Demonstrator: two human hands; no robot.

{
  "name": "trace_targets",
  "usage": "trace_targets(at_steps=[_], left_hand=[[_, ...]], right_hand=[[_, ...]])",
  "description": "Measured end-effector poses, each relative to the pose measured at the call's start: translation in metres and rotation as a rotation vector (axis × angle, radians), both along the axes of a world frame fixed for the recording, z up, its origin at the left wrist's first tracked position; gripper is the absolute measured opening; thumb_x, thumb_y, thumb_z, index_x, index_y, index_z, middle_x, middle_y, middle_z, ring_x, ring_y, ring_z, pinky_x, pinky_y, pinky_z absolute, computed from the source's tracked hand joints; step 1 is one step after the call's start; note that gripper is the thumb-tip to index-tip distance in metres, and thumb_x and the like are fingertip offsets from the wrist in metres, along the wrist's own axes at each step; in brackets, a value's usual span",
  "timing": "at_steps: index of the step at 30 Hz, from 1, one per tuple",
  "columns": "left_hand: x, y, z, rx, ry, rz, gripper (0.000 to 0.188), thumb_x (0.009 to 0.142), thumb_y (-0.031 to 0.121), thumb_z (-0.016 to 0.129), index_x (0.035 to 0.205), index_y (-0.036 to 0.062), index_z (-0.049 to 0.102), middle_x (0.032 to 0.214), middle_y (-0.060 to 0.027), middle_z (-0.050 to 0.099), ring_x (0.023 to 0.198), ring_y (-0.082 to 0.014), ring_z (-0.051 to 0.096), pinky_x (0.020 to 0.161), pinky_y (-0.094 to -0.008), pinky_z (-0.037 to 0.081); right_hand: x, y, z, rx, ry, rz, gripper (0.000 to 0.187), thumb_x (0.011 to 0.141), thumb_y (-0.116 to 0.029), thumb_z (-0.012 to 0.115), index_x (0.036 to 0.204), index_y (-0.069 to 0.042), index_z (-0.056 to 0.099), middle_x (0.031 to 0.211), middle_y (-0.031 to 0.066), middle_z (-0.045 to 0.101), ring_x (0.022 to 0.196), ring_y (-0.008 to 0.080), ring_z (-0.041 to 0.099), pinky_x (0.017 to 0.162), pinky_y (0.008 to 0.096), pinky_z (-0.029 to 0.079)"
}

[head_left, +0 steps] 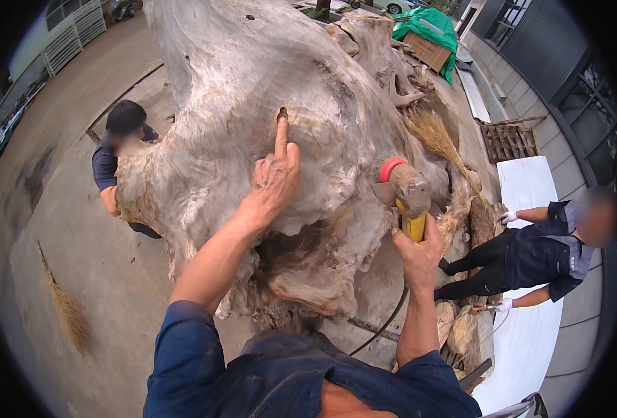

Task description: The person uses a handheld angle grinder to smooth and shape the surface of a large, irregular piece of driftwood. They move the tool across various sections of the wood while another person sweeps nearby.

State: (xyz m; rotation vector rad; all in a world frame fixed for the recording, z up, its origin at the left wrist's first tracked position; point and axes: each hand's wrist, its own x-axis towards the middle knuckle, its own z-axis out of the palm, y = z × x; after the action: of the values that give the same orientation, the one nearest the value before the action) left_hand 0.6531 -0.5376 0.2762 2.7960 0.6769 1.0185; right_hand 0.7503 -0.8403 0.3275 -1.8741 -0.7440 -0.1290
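Observation:
A huge pale, weathered tree stump (211, 118) fills the middle, with flowing grain and a dark hollow low on its near side. My left hand (276, 177) reaches up against it, index finger stretched out and the other fingers curled. That fingertip touches the edge of a small dark hole (283, 111) in the wood. To the right, my right hand (422, 254) grips a dusty angle grinder (413, 202) by its yellow body. The grinder's head, with a red ring and a wire brush-like edge, faces the stump, close to its surface. Whether it spins I cannot tell.
One co-worker (106, 167) is behind the stump's left side. Another, gloved co-worker (542, 244) stands at right, holding a tool with a thin line. A dark cable (385, 324) hangs below the grinder. Straw brooms (68, 313), wood chunks (462, 331) and white sheets (524, 348) lie around.

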Motion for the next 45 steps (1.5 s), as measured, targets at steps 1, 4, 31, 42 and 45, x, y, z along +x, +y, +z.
trace_targets(at_steps=[1, 4, 31, 42, 45], left_hand=[[-0.004, -0.011, -0.005, -0.032, 0.020, 0.000, 0.019, 0.080, -0.006, 0.059, 0.095, -0.0047, 0.048, 0.156, -0.0403, 0.040, 0.068, -0.0435, 0.071, 0.056, -0.0513, 0.057], [-0.016, -0.046, -0.021, -0.179, -0.047, -0.114, 0.024, 0.083, -0.004, 0.059, 0.106, -0.0056, 0.053, 0.149, -0.0380, 0.050, 0.073, -0.0455, 0.071, 0.063, -0.0521, 0.058], [0.038, -0.128, 0.034, -1.788, -0.914, -0.910, 0.051, 0.111, 0.035, 0.045, 0.152, 0.0050, 0.035, 0.139, -0.0094, 0.051, 0.129, -0.0186, 0.052, 0.109, -0.0371, 0.045], [0.063, -0.088, 0.064, -1.884, -0.965, -0.898, 0.049, 0.112, 0.039, 0.047, 0.147, 0.0055, 0.042, 0.136, -0.0095, 0.055, 0.126, -0.0195, 0.056, 0.106, -0.0387, 0.048], [0.067, -0.095, 0.068, -1.962, -1.011, -0.943, 0.050, 0.111, 0.040, 0.047, 0.147, 0.0053, 0.042, 0.137, -0.0106, 0.055, 0.126, -0.0205, 0.056, 0.105, -0.0394, 0.048]], right_hand=[[0.000, -0.001, -0.002, 0.004, -0.003, -0.004, 0.046, 0.080, -0.010, 0.076, 0.123, 0.004, 0.066, 0.094, 0.0070, 0.069, 0.083, 0.0141, 0.062, 0.078, 0.0327, 0.053], [-0.006, 0.001, 0.001, -0.019, -0.009, -0.015, 0.048, 0.080, -0.010, 0.077, 0.124, 0.004, 0.066, 0.094, 0.0084, 0.070, 0.083, 0.0154, 0.063, 0.079, 0.0339, 0.054], [0.001, 0.124, 0.034, -0.362, -0.797, -0.014, 0.035, 0.095, -0.017, 0.062, 0.128, -0.006, 0.060, 0.101, 0.0173, 0.068, 0.082, 0.0431, 0.071, 0.065, 0.0533, 0.055], [0.019, 0.166, 0.076, -0.500, -0.737, 0.012, 0.018, 0.099, -0.023, 0.057, 0.103, -0.005, 0.057, 0.096, 0.0215, 0.069, 0.086, 0.0480, 0.068, 0.072, 0.0590, 0.051], [0.017, 0.162, 0.091, -0.653, -0.732, -0.010, 0.020, 0.100, -0.024, 0.056, 0.103, -0.004, 0.057, 0.097, 0.0228, 0.069, 0.090, 0.0485, 0.068, 0.074, 0.0590, 0.051]])
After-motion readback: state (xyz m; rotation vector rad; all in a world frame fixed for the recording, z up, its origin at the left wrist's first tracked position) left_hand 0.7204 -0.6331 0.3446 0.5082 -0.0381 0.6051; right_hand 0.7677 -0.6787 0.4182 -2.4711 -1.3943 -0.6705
